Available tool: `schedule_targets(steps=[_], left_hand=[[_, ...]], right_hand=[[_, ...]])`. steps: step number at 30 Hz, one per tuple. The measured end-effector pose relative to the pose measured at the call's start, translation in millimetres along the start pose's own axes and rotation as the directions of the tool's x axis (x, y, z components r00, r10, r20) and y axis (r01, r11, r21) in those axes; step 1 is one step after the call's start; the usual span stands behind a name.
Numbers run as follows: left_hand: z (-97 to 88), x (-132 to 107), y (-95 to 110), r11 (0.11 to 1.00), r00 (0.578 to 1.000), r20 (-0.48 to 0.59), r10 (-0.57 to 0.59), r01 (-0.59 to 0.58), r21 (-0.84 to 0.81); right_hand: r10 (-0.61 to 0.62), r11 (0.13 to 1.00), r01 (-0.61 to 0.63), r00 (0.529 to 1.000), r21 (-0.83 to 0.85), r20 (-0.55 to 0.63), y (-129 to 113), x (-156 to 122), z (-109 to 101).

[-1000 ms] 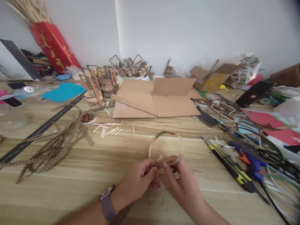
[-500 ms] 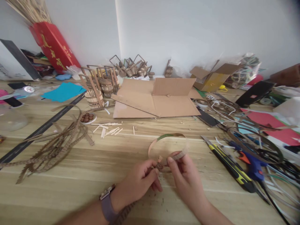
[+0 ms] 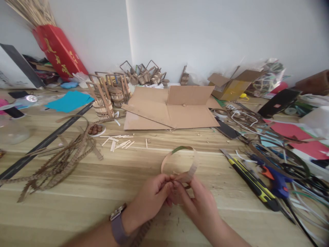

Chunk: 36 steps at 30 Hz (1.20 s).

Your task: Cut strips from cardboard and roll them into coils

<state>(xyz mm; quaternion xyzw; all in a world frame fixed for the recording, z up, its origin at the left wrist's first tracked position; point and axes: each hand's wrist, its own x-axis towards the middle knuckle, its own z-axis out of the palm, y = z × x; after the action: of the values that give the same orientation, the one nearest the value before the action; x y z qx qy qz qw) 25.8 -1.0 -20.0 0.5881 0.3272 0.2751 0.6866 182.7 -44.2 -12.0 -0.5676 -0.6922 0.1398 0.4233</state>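
Observation:
A thin brown strip bent into a loop rises above the table between my hands. My left hand, with a watch at the wrist, pinches the strip near its lower part. My right hand is closed on the same strip, its thumb and fingers meeting the left fingertips. The exact spot where the fingertips press is hidden behind the thumbs. Part of a notched brown strip shows beneath my left wrist.
Left lie tangled brown strips, a dish of brown balls and small sticks. Small baskets and flattened cardboard stand behind. At right are a yellow-black utility knife and a blue glue gun.
My right hand has moved left until its fingertips meet those of my left hand. The loop has narrowed and its right side has shifted left.

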Motion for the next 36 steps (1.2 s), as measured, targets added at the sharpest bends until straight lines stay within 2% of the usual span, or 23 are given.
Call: schedule_targets(steps=[6, 11, 15, 20, 27, 31, 36], left_hand=[[-0.8, -3.4, 2.0, 0.997, 0.999, 0.010, -0.041, 0.041, 0.069], [-0.6, -3.4, 4.8, 0.994, 0.999, 0.011, -0.051, 0.050, 0.097], [0.1, -2.5, 4.4, 0.995, 0.998, -0.008, -0.064, 0.064, 0.074], [-1.1, -1.9, -1.8, 0.998, 1.000, -0.019, -0.016, 0.017, 0.068], [-1.0, -0.4, -4.4, 1.000, 0.998, -0.056, -0.020, 0.021, 0.015], [-1.1, -0.1, -2.0, 0.999, 0.999, -0.038, -0.014, 0.015, 0.035], [-2.4, -1.7, 0.0, 0.998, 0.999, -0.013, -0.052, 0.052, 0.047]], right_hand=[[0.147, 0.982, -0.143, 0.989, 0.125, -0.019, -1.7, 2.3, -2.6], [0.178, 0.969, -0.168, 0.983, 0.184, -0.043, -2.1, 6.8, -2.6], [0.158, 0.974, -0.150, 0.987, 0.167, -0.037, -4.0, 6.7, -3.0], [0.062, 0.991, -0.066, 0.998, 0.117, 0.033, -5.3, 4.4, -2.5], [-0.063, 0.998, 0.063, 0.998, -0.016, 0.003, 0.7, 3.0, 0.8], [-0.031, 0.999, 0.032, 0.999, -0.038, 0.013, 2.7, 1.4, 0.2], [0.075, 0.997, -0.075, 0.997, 0.016, 0.000, 1.7, 1.3, -0.1]])
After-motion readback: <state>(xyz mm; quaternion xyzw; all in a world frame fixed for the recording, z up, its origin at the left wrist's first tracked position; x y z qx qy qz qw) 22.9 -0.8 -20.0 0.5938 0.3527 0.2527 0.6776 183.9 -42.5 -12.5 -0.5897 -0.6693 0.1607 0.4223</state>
